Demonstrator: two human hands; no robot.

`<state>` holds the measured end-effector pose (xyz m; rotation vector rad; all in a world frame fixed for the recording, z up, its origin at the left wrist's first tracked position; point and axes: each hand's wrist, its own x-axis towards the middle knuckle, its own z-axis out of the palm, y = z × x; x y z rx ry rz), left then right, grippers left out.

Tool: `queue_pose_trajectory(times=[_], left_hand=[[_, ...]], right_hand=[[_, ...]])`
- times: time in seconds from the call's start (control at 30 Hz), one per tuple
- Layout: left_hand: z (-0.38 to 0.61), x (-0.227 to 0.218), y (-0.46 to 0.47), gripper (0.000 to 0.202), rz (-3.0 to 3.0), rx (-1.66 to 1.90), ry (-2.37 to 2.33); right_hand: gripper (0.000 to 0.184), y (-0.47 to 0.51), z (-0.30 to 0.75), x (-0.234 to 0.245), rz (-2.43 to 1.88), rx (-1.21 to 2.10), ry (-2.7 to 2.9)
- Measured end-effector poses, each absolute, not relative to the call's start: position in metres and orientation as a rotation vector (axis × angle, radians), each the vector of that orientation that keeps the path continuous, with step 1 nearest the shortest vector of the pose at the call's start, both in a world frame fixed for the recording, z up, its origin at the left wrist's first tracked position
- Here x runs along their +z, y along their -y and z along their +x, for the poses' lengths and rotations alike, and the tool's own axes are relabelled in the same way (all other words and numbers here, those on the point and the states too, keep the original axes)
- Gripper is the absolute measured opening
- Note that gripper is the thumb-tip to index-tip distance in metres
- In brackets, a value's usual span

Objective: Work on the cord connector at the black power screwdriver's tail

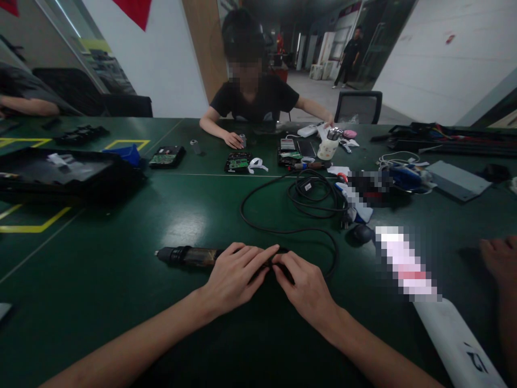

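A dark electric screwdriver lies on its side on the green table, tip pointing left. My left hand rests over its rear end, fingers curled and pointing right. My right hand meets it there, fingertips pinched on the black power cable where the cable joins the tool. The cable loops away across the table toward a coiled bundle.
Across the table a person in black handles small parts near circuit boards and a white tool. A black tray sits left. A white tube lies at right, beside another person's hand. Someone stands in the far corridor.
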<state>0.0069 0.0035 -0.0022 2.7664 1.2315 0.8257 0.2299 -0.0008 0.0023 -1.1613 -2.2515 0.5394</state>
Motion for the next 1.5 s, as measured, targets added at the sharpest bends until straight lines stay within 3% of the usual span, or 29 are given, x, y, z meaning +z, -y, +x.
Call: queue_pose_trajectory(times=[1.5], left_hand=[[0.0057,-0.0023,-0.0032,0.052,2.763,0.834,-1.216]], right_hand=[[0.012,0.0009,0.2298,-0.001,-1.166,0.543,2.246]])
